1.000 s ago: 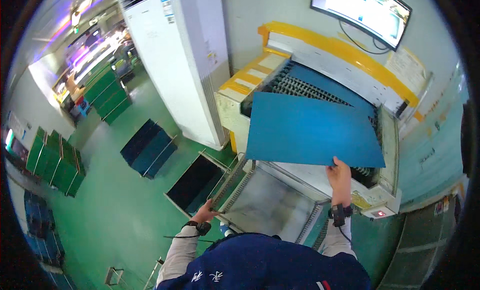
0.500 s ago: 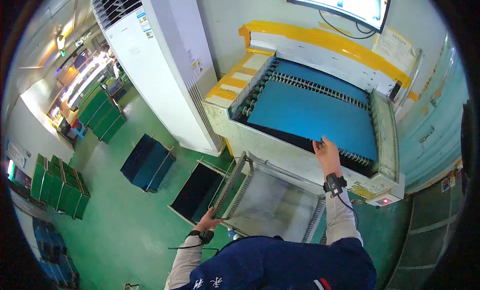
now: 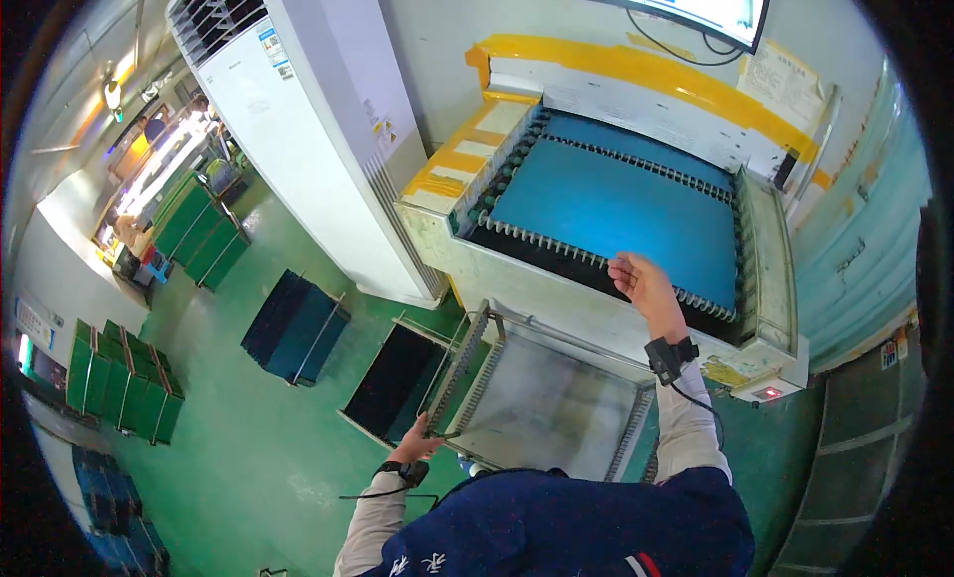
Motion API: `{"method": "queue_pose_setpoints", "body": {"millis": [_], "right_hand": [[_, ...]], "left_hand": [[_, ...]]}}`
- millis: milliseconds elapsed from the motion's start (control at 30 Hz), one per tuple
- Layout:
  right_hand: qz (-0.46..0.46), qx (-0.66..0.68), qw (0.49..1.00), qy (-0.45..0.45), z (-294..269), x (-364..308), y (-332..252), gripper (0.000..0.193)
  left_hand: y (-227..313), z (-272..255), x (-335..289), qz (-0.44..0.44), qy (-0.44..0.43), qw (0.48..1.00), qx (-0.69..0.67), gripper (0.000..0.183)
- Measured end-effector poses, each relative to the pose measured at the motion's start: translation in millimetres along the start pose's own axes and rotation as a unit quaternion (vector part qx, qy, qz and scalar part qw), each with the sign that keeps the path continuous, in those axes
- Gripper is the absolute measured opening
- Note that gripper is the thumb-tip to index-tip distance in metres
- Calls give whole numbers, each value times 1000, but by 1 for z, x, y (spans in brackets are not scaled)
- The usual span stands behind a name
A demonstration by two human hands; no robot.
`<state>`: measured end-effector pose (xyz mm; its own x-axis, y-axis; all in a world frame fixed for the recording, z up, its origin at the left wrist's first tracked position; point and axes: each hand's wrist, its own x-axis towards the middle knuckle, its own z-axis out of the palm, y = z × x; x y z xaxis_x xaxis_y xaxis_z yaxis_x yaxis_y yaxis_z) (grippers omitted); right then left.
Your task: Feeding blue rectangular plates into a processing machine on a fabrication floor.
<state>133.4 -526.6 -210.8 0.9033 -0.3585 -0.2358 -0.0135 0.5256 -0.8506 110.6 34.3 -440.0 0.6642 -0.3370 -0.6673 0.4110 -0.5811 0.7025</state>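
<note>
A blue flat panel [image 3: 616, 204] lies on the roller conveyor [image 3: 576, 247] of the machine in front of me, with another blue panel [image 3: 636, 145] farther in. My right hand [image 3: 641, 282] hovers at the near row of rollers, fingers curled together, with nothing visible in them. The panel's near edge lies just beyond that hand. Lower left, my left hand [image 3: 415, 444] is closed around the side bar of a slotted metal rack [image 3: 459, 383]. The rack has toothed sides and a pale flat base [image 3: 547, 398]; no panel shows in it.
A tall white air conditioner [image 3: 298, 130] stands left of the machine. On the green floor are a dark-filled rack [image 3: 396, 380], a rack of dark blue panels [image 3: 296, 329] and green-panel racks [image 3: 124, 383]. A monitor [image 3: 676, 5] hangs above; a bluish curtain [image 3: 860, 209] is at right.
The blue panel has moved away from me into the machine, uncovering the near rollers. My right hand has come off its edge, fingers curling. The left hand stays on the rack.
</note>
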Motion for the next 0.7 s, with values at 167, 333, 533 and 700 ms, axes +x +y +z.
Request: {"method": "queue_pose_setpoints", "body": {"millis": [167,333,533,700], "right_hand": [[-187,-368,895,168,-26,28,8,26],[-252,-688,641,229,-31,31,21,33],[-246,-712,620,222,-31,27,22,40],[-253,-714,614,220,-32,32,19,40]], "left_hand": [[11,1,-2,1,-16,1000,4,98],[15,2,-7,-12,-17,1000,-7,98],[14,4,-7,21,-13,1000,-11,97],[9,4,-4,1,-15,1000,-17,98]]}}
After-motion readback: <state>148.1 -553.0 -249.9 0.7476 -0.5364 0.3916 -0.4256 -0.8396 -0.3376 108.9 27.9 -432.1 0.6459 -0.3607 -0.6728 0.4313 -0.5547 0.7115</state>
